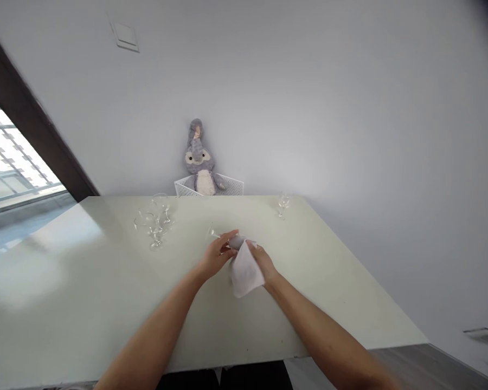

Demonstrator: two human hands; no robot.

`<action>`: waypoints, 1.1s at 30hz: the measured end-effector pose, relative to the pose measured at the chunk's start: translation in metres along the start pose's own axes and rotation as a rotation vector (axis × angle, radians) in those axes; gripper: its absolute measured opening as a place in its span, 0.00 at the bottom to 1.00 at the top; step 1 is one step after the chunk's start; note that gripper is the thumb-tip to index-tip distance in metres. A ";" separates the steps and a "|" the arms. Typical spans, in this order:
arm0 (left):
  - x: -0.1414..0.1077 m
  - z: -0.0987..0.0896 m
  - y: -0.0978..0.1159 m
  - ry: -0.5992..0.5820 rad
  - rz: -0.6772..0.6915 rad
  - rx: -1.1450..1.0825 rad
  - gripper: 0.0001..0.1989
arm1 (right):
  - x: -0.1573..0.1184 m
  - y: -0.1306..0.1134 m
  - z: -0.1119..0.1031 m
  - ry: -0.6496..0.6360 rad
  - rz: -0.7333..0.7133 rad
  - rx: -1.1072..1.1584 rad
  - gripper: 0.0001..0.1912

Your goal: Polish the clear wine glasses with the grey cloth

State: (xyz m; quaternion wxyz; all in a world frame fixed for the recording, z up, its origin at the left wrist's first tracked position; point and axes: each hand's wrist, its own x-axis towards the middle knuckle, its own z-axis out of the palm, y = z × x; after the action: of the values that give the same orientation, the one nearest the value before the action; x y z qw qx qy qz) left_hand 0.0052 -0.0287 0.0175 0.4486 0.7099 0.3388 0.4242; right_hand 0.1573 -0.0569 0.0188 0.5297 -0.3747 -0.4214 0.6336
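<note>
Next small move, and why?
Probably a slight turn of the glass with the left grip, the right grip holding the cloth to it. The glass is tipped sideways, foot to the left, and the cloth is at its bowl end, so turning should bring other parts of the bowl to the cloth.

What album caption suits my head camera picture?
Left hand on a glass, right hand holding white cloth, plush toy beyond the table.
</note>
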 end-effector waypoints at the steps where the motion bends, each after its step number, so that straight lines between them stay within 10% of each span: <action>1: 0.001 0.000 -0.001 0.020 -0.057 -0.027 0.25 | -0.001 0.002 0.001 -0.001 -0.035 -0.064 0.16; 12: 0.000 -0.002 0.012 0.075 -0.050 0.007 0.22 | 0.000 0.005 0.003 -0.071 0.032 0.098 0.17; 17: -0.005 -0.002 0.007 0.206 -0.083 0.435 0.22 | -0.002 0.009 0.005 0.011 -0.144 -0.413 0.13; 21: -0.006 -0.005 0.009 0.253 0.189 0.857 0.16 | 0.009 -0.006 -0.012 0.110 -0.090 -0.362 0.15; 25: -0.002 -0.009 0.009 0.197 0.337 1.000 0.18 | 0.014 -0.022 -0.028 -0.007 -0.148 -0.339 0.14; 33: 0.000 -0.010 -0.007 -0.021 0.189 1.055 0.15 | 0.012 -0.032 -0.040 -0.250 -0.112 -0.471 0.11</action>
State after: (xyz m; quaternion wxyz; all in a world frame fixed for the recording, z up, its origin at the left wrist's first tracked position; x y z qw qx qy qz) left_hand -0.0048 -0.0230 0.0138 -0.0063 0.8706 0.4361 0.2278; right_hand 0.2034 -0.0373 0.0333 0.4062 -0.3825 -0.6392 0.5292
